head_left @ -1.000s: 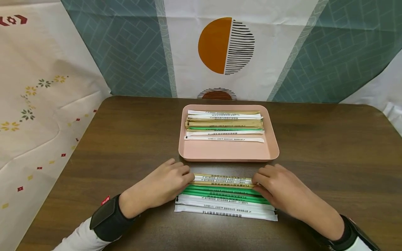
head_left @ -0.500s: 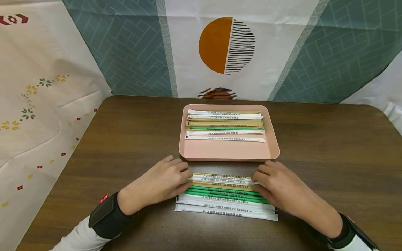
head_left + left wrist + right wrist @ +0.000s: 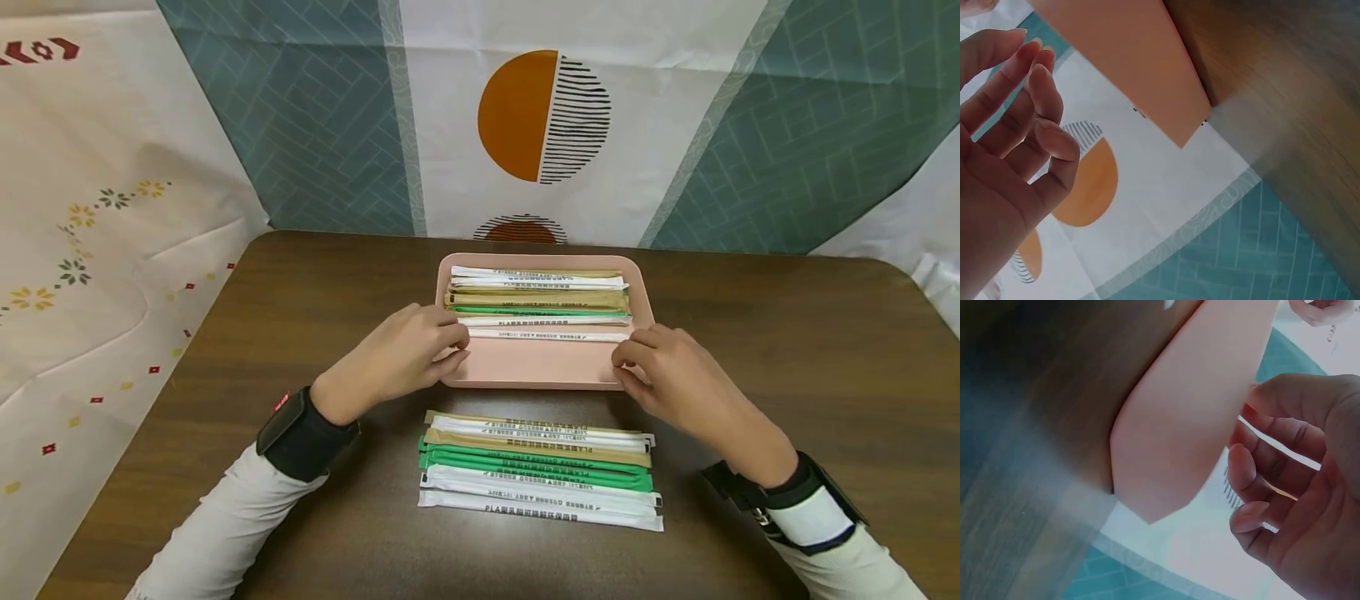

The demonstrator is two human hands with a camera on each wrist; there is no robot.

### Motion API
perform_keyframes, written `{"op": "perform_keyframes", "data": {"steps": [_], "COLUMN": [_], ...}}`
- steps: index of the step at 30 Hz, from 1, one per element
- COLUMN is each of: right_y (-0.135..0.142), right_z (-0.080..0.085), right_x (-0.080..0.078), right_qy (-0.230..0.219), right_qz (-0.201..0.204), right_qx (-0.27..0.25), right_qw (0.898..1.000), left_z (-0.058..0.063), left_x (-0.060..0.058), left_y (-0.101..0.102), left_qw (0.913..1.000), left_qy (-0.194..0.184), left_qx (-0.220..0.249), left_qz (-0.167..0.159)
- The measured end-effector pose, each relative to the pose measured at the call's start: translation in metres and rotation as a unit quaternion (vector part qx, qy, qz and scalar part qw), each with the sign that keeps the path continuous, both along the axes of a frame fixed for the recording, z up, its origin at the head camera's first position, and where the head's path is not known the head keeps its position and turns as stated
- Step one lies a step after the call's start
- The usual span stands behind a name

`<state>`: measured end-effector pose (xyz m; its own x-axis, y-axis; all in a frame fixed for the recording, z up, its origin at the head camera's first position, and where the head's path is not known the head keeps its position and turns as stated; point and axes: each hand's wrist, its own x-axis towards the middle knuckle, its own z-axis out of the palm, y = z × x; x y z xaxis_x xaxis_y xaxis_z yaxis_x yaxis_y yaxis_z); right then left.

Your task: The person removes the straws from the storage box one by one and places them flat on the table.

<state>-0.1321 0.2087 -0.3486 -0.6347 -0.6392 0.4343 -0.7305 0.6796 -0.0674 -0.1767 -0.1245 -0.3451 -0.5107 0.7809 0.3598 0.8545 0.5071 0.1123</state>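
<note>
A pink tray [image 3: 540,368] holds several paper-wrapped straws [image 3: 536,297], white, tan and green, laid side by side. Closest to me among them is a white wrapped straw [image 3: 543,337], lying apart from the others. My left hand [image 3: 408,354] is over the tray's left edge by that straw's left end, fingers loosely bent. Over the right edge hovers my right hand [image 3: 678,379], near the straw's other end. Both wrist views show bent fingers [image 3: 1047,94] with nothing visible in them; the right hand's thumb and index fingertips [image 3: 1257,394] come close together.
In front of the tray, a row of wrapped straws [image 3: 536,471] in tan, white and green lies on the brown wooden table [image 3: 337,267]. Behind the table hangs a patterned cloth [image 3: 330,108], and a white floral cloth [image 3: 112,333] hangs at the left.
Both hands have left the ends of the straw row on the table and moved forward to the tray's two sides. The straws in the row and tray look unmoved.
</note>
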Motion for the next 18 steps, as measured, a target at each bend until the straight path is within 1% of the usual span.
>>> {"op": "perform_keyframes", "data": {"steps": [5, 8, 11, 13, 18], "right_y": [-0.001, -0.002, -0.002, -0.003, -0.005], "right_z": [-0.001, -0.003, -0.005, -0.006, -0.008], "right_x": [-0.011, -0.019, -0.028, -0.033, -0.040], "right_qy": [-0.035, -0.047, -0.050, -0.057, -0.087], "right_qz": [-0.032, -0.038, -0.049, -0.062, -0.094], "right_qx": [0.008, 0.009, 0.015, 0.024, 0.062], "right_qw": [0.999, 0.998, 0.997, 0.996, 0.990], "left_z": [-0.003, -0.003, -0.005, -0.006, -0.009], "left_x": [-0.020, -0.028, -0.032, -0.033, -0.034], "left_y": [0.015, 0.021, 0.025, 0.025, 0.027], "left_qw": [0.9996, 0.9994, 0.9990, 0.9981, 0.9912], "left_qy": [-0.028, -0.029, -0.028, -0.029, -0.059], "left_qx": [-0.009, -0.019, -0.033, -0.047, -0.098], "left_qz": [0.003, 0.006, 0.015, 0.027, 0.066]}}
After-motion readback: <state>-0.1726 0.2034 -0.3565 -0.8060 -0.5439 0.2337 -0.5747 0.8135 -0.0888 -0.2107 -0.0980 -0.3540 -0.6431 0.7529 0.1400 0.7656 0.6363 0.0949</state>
